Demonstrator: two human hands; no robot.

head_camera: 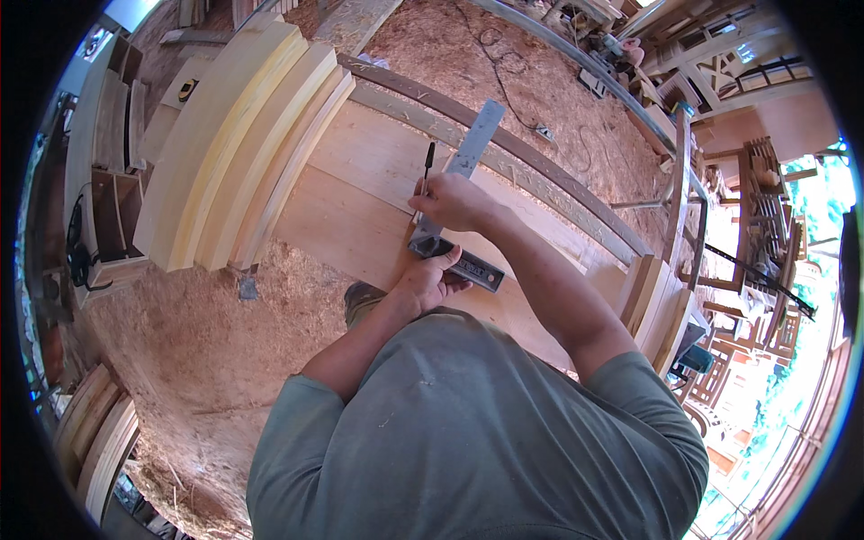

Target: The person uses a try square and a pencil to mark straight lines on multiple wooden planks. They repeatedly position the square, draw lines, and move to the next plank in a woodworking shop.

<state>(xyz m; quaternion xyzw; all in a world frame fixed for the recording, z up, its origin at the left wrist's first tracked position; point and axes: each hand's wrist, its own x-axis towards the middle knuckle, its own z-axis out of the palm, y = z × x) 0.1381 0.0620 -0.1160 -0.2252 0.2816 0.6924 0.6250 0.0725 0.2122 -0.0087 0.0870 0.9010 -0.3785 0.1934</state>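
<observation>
A try square (477, 140) lies across a pale wooden board (337, 223), its metal blade pointing away from me and its dark stock along the board's near edge. My left hand (426, 282) grips the stock, thumb on top. In my right hand (455, 201) is a dark pen or marker (430, 155), held upright beside the blade. The pen's lower end is hidden by my fingers. The board rests on a bench frame with a dark wooden rail (540, 158) at its far side.
Stacked thick boards (236, 148) stand at the left of the work board, more boards (651, 304) at the right. A tape measure (187, 90) lies at the upper left. Open wooden boxes (115, 202) are farther left. A cable (499, 74) runs over the dusty floor.
</observation>
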